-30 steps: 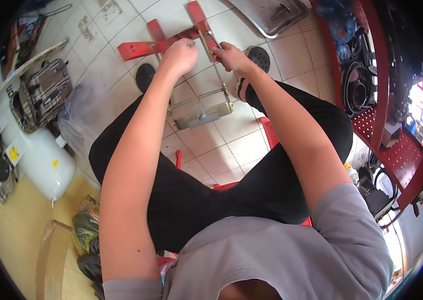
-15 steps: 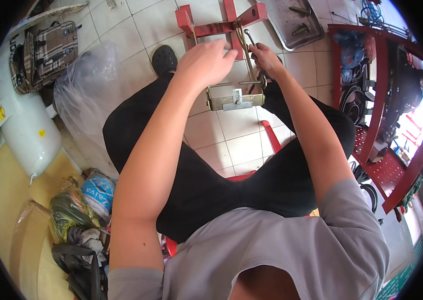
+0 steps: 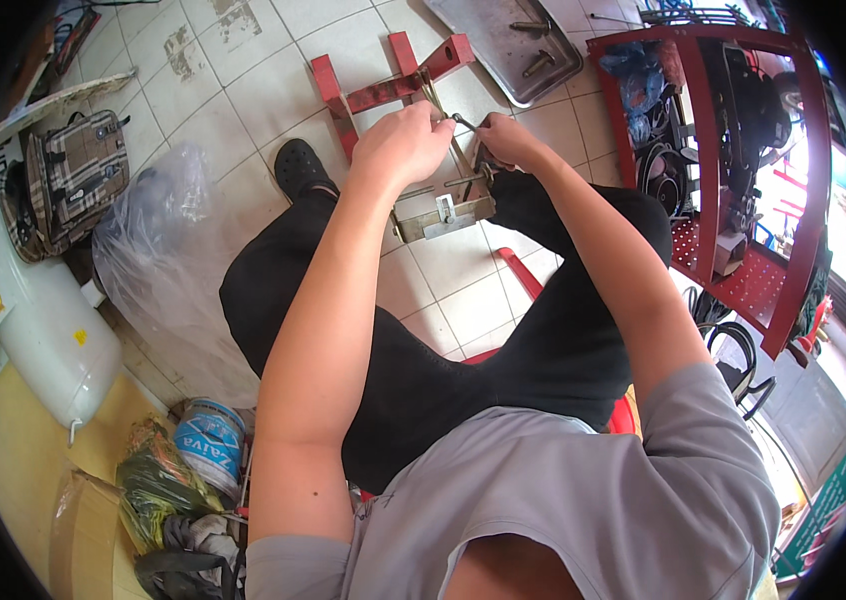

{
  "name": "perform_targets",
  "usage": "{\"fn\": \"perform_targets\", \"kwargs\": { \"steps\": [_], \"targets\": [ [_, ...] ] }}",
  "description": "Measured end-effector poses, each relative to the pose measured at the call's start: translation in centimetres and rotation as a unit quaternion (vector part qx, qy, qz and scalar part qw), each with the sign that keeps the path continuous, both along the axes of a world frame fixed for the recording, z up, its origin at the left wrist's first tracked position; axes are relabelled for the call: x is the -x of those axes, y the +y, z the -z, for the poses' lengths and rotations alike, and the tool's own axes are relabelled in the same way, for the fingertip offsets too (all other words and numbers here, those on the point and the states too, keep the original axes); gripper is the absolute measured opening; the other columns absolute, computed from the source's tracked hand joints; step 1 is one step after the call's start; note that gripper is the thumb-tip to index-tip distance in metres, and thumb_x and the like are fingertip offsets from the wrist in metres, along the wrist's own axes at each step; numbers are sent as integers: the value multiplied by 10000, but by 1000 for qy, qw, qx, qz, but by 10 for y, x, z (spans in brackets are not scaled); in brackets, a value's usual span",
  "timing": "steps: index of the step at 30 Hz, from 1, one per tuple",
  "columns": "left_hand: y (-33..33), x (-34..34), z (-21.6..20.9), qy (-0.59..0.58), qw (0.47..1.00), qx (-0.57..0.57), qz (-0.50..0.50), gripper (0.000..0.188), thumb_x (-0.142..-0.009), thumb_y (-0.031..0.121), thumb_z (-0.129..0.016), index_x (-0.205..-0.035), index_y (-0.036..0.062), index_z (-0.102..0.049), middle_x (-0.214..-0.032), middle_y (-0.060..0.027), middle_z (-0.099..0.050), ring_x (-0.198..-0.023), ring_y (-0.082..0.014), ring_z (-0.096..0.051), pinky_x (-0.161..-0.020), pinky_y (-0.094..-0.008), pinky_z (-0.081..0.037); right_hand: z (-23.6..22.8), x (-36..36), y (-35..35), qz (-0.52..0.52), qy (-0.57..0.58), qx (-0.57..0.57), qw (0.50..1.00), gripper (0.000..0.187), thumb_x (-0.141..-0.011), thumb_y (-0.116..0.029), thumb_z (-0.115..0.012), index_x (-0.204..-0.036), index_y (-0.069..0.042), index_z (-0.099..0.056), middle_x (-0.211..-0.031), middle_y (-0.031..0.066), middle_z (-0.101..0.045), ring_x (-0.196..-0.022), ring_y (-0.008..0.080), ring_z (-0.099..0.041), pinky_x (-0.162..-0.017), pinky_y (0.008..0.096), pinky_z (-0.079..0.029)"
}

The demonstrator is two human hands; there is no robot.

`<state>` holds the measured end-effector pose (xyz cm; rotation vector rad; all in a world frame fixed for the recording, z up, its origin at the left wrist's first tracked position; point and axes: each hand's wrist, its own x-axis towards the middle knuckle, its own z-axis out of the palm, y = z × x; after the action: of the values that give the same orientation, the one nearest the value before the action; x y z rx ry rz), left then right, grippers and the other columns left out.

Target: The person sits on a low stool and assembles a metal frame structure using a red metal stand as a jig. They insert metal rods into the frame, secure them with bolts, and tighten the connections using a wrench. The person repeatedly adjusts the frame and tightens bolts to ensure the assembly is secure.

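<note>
My right hand (image 3: 511, 141) is closed round the handle of a ring-ended wrench (image 3: 466, 124), whose head points toward my left hand. My left hand (image 3: 401, 145) is curled, its fingertips beside the wrench head and the upper bars of a metal frame. Whatever those fingers grip is hidden behind the hand. The metal frame (image 3: 425, 226), with long thin bars and a bright bracket (image 3: 446, 209) on its near crosspiece, stands between my knees. Its far end meets a red steel stand (image 3: 380, 94) on the tiled floor.
A metal tray (image 3: 559, 75) with a few bolt-like parts lies beyond my right hand. To the right stands a red shelf rack (image 3: 693, 150) holding cables and parts. At left are a plastic sheet (image 3: 163, 240), a plaid bag (image 3: 78, 180) and a white tank (image 3: 53, 340).
The view has shifted, so the stand and tray sit further left. My right hand has brought the wrench head down beside my left hand's fingers, which have curled in.
</note>
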<state>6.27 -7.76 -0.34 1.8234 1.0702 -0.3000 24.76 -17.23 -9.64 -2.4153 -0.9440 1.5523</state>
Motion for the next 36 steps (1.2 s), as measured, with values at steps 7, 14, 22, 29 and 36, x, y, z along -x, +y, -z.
{"fn": "perform_targets", "kwargs": {
  "steps": [7, 14, 22, 29, 36],
  "targets": [
    [5, 3, -5, -1, 999, 33, -17, 434, -881, 384, -467, -1162, 68, -563, -1097, -183, -611, -1053, -302, -569, -905, -375, -420, 14, -5, 4, -92, -37, -12, 995, 260, -792, -136, -482, -717, 78, -608, -549, 156, -562, -410, 248, -533, -402, 372, -434],
    [8, 1, -1, -15, 999, 32, -26, 448, -876, 393, -477, -1162, 59, -563, -1108, -195, -604, -1061, -303, -567, -910, -369, -418, 34, -7, -6, 156, 24, -70, 985, 305, -805, -262, -604, -839, 37, -653, -633, 98, -585, -540, 184, -551, -515, 324, -444],
    [9, -2, 4, -27, 998, 45, -33, 459, -871, 403, -488, -1161, 58, -570, -1122, -191, -602, -1072, -288, -568, -915, -361, -419, 26, -3, -13, 232, 76, -244, 939, 296, -841, -227, -607, -1044, -14, -635, -824, 73, -622, -726, 143, -562, -669, 276, -454],
    [13, 1, 5, -30, 996, 60, -60, 470, -860, 430, -509, -1148, 66, -583, -1096, -179, -618, -1052, -284, -578, -906, -359, -424, -2, -6, -33, 162, 238, -226, 931, 427, -877, -153, -536, -1271, -11, -449, -1068, 80, -578, -995, 180, -582, -800, 293, -445],
    [14, 1, 1, -36, 995, 69, -69, 492, -847, 455, -521, -1147, 70, -587, -1085, -173, -623, -1033, -281, -587, -894, -357, -429, -27, -5, -18, -10, 39, -111, 993, 479, -833, -121, -533, -1295, -52, -429, -906, 170, -626, -692, 215, -646, -590, 340, -494]
  ]
}}
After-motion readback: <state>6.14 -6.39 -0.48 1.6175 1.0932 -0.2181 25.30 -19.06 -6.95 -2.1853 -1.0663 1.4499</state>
